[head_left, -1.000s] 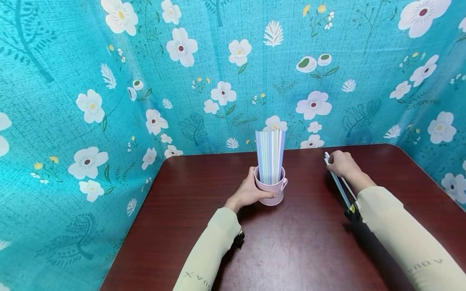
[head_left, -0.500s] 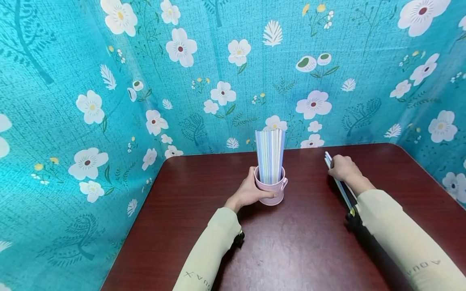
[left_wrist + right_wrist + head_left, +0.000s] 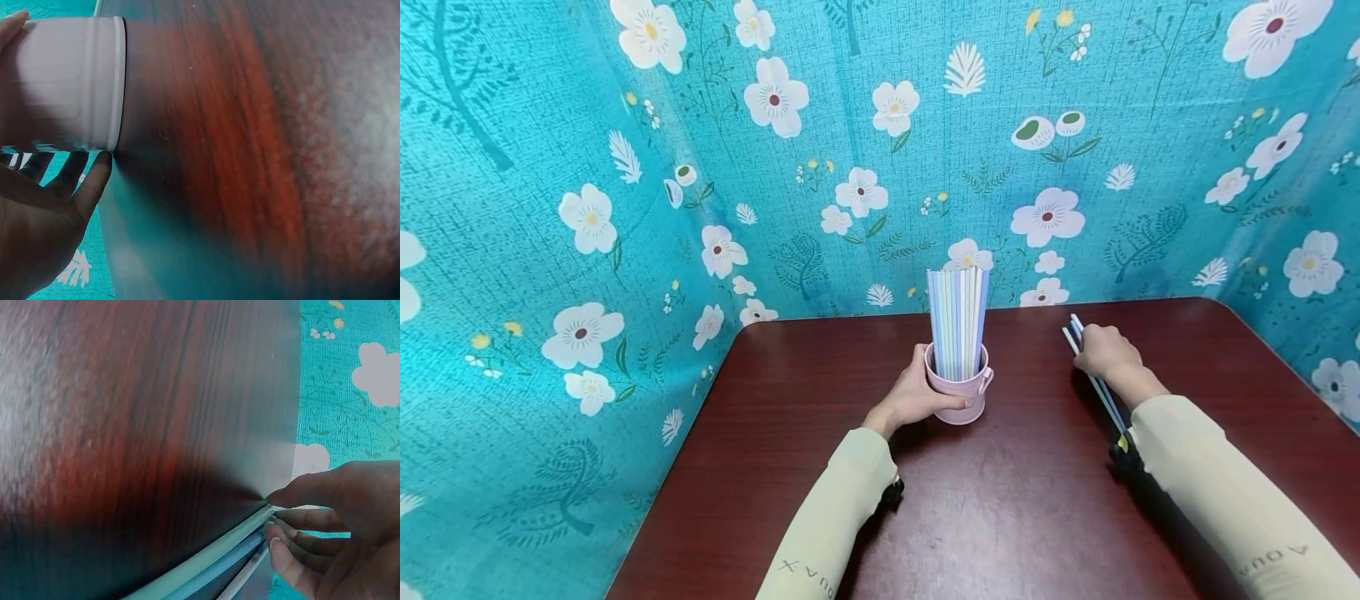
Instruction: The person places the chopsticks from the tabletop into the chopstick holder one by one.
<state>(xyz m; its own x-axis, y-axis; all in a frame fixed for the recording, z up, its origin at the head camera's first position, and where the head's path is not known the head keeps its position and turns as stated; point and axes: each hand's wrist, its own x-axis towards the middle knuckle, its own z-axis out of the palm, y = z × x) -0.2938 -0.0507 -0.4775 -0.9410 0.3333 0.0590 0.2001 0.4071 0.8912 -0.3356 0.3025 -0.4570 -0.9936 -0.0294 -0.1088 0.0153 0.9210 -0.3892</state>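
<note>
Near the middle of the table, a small pink bucket (image 3: 964,415) stands upright with a bundle of pastel straws (image 3: 957,325) rising from it. My left hand (image 3: 910,396) grips the bucket from its left side, thumb across the front; in the left wrist view its fingers (image 3: 94,181) reach along the bucket wall. Farther right, a few loose straws (image 3: 1107,402) slant along the table. My right hand (image 3: 1108,358) pinches at their far ends. The right wrist view shows greenish-white, blue and white straws (image 3: 206,562) meeting the thumb and fingertips (image 3: 280,550).
A dark red wood-grain table (image 3: 790,417) with rounded far corners carries everything. Turquoise flowered cloth (image 3: 850,125) hangs right behind it and along both sides. A small handle loop (image 3: 985,381) sticks out at the bucket's right.
My right hand has shifted slightly toward me along the loose straws, and their far ends have spread a little apart. The left hand and the bucket have stayed in place.
</note>
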